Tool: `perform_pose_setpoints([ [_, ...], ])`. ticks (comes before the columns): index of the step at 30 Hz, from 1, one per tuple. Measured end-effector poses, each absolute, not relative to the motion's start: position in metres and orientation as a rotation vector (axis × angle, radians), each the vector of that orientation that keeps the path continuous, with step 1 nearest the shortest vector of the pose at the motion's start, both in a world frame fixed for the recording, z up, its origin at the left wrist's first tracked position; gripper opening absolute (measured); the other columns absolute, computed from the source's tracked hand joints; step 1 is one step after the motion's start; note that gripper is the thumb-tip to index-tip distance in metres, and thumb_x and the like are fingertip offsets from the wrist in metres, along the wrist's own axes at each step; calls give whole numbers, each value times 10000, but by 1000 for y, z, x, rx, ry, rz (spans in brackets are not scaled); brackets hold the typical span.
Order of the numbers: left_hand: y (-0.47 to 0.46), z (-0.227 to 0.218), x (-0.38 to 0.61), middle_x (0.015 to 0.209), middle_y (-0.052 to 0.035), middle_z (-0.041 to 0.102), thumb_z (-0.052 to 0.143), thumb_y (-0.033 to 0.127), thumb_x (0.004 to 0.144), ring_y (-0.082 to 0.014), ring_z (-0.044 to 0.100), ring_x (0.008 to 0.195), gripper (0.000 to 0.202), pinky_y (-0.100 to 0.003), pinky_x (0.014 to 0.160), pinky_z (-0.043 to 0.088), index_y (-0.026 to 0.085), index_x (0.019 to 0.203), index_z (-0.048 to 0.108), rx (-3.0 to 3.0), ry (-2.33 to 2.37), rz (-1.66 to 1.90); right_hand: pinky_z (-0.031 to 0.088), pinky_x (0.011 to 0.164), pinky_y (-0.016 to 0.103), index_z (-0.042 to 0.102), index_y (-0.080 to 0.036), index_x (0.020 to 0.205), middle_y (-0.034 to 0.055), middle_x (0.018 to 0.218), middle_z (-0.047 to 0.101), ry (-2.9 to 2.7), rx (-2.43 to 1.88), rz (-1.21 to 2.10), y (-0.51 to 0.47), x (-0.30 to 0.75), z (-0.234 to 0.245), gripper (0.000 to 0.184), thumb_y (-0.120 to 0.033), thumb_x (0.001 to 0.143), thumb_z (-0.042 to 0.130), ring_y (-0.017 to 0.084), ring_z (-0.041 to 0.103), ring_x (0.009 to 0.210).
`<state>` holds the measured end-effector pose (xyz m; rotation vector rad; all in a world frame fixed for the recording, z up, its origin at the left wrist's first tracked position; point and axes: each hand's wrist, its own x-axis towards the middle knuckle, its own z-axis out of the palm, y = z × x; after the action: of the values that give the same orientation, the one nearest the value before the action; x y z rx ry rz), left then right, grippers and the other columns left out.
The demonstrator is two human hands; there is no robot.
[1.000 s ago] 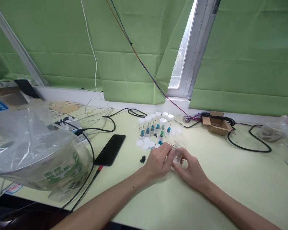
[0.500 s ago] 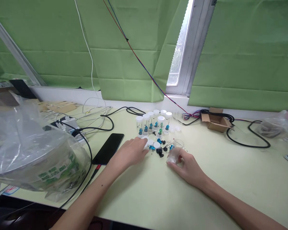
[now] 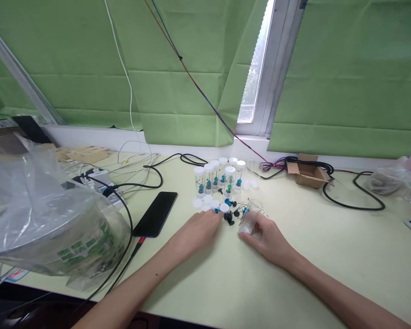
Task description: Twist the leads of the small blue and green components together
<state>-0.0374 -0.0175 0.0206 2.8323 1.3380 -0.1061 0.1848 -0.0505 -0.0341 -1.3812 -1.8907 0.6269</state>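
Observation:
My right hand is closed around a clear plastic vial, which leans with its open end away from me. My left hand reaches over the near side of several loose white caps. Its fingers are bent together by a small blue part, and the back of the hand hides what they hold, if anything. Between the hands lie small black knobs and thin metal pins. Behind them stand several capped vials with blue or green pieces inside.
A black phone lies left of my left arm, with a cable at its near end. A large tub in a clear plastic bag fills the left. An open cardboard box and black cables are at the back right.
My left hand has moved right and toward me, from the white caps to the blue and black parts, uncovering caps. My right hand stays put with the vial.

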Motion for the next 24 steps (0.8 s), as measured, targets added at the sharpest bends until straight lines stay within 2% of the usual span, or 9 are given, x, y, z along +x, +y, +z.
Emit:
perform_pose_setpoints([
  [3, -17, 26, -23, 862, -90, 643, 407, 51, 818, -251, 633, 743, 220, -324, 575, 353, 174, 922, 557, 2905, 1228, -74, 483, 707, 327, 592, -194, 1032, 44, 913, 636, -1882, -1385, 628, -50, 185, -33, 254, -312, 813, 645, 186, 579, 771],
  [8, -8, 23, -14, 771, -61, 625, 442, 116, 815, -225, 603, 679, 117, -319, 502, 260, 197, 796, 524, 2898, 1126, 19, 488, 718, 332, 593, -197, 1042, 46, 930, 634, -1868, -1397, 623, -51, 184, -31, 263, -313, 812, 648, 192, 580, 787],
  [17, -11, 11, -16, 726, -7, 587, 440, 186, 829, -153, 491, 595, 83, -298, 519, 268, 206, 751, 457, 2811, 978, 290, 498, 731, 325, 572, -198, 983, 58, 947, 632, -1794, -1376, 553, -48, 185, -31, 199, -296, 818, 626, 208, 591, 842],
  [21, -15, 9, -12, 707, 0, 550, 420, 207, 855, -136, 445, 560, 122, -298, 528, 265, 202, 733, 417, 2801, 953, 349, 493, 779, 350, 550, -206, 1111, 68, 1033, 638, -1773, -1394, 461, -45, 187, -33, 323, -307, 815, 629, 218, 587, 873],
  [24, -17, 7, -11, 714, -2, 543, 416, 206, 860, -136, 446, 565, 119, -297, 542, 271, 202, 742, 401, 2798, 935, 373, 492, 789, 364, 525, -204, 1180, 67, 1015, 646, -1765, -1430, 415, -43, 189, -33, 399, -330, 815, 624, 225, 584, 865],
])
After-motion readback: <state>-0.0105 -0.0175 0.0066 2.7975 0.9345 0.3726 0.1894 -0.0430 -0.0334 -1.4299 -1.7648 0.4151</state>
